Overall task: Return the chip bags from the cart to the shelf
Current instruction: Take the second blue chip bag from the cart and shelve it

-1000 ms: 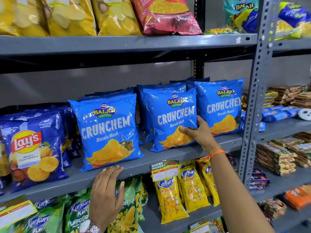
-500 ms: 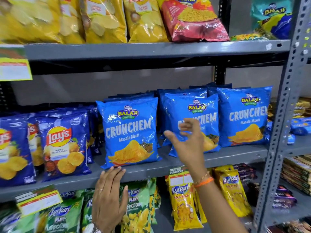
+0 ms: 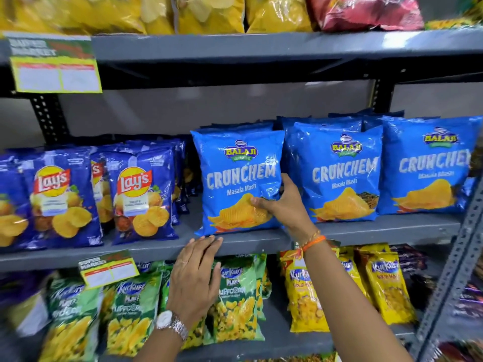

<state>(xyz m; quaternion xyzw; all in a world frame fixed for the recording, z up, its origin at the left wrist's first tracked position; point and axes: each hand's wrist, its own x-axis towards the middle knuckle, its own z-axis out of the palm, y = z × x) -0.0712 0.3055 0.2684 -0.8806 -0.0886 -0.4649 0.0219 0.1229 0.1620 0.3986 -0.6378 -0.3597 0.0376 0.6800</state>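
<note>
Three rows of blue Crunchem chip bags stand upright on the grey middle shelf. My right hand grips the lower right corner of the leftmost Crunchem bag, thumb on its front. The middle Crunchem bag and the right Crunchem bag stand beside it, untouched. My left hand lies flat, fingers spread, with its fingertips on the shelf's front edge just below that leftmost bag. The cart is out of view.
Dark blue Lay's bags fill the shelf's left part. Yellow bags and a red bag sit on the shelf above. Green Kurkure bags and yellow Kurkure bags hang below. A grey upright post stands at right.
My right hand let go of the middle Crunchem bag, swung left and took hold of the leftmost one. The view has shifted left. My left hand stays at the shelf edge.
</note>
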